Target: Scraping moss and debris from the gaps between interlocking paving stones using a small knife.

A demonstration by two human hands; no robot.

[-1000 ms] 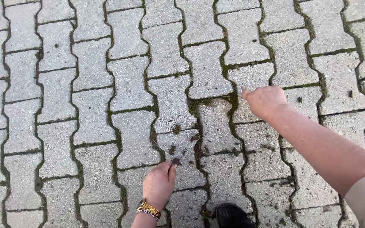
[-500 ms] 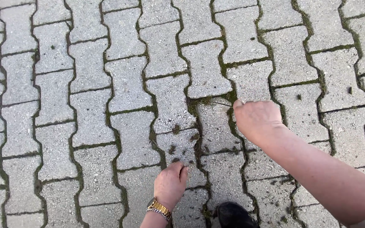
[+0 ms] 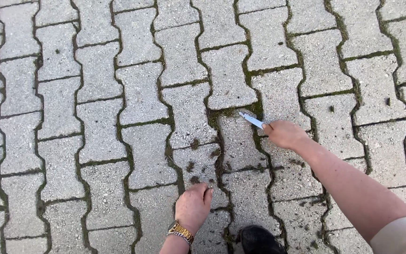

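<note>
My right hand (image 3: 284,133) grips a small tool with a pale blade (image 3: 251,120). The blade tip points into a mossy joint (image 3: 229,113) between grey paving stones. My left hand (image 3: 193,206), with a gold wristwatch (image 3: 181,232) on the wrist, rests fingers-down on a paving stone nearer me. Its fingertips touch the stone beside loose clumps of moss and dirt (image 3: 194,179). Whether it pinches any debris is hidden under the fingers.
Interlocking grey paving stones (image 3: 99,80) cover the whole ground, with green moss in the joints, thickest at the upper right (image 3: 301,61). Scraped moss bits lie scattered at the lower right (image 3: 306,202). A dark shoe toe (image 3: 258,239) shows at the bottom edge.
My right hand drew back toward me and turned, so the blade now shows pointing into the mossy joint. My left hand slid slightly right along the stone.
</note>
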